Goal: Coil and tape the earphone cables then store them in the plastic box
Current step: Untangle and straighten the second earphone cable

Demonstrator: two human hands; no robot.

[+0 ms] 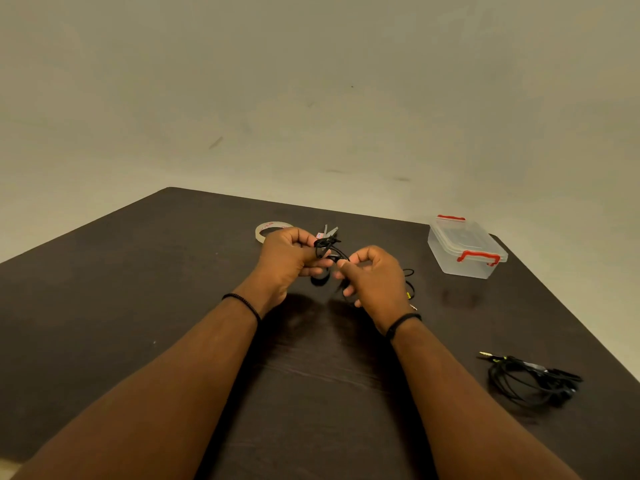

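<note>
Both hands, left hand (pixel 285 252) and right hand (pixel 372 277), pinch a half-coiled earphone cable (pixel 327 245); taping, second earphone (pixel 533 379) and closed plastic box (pixel 465 249) remain

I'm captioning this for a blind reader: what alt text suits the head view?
Both hands, left hand and right hand, hold a black earphone cable above a dark table. A tape roll, closed plastic box and second earphone lie around.
</note>
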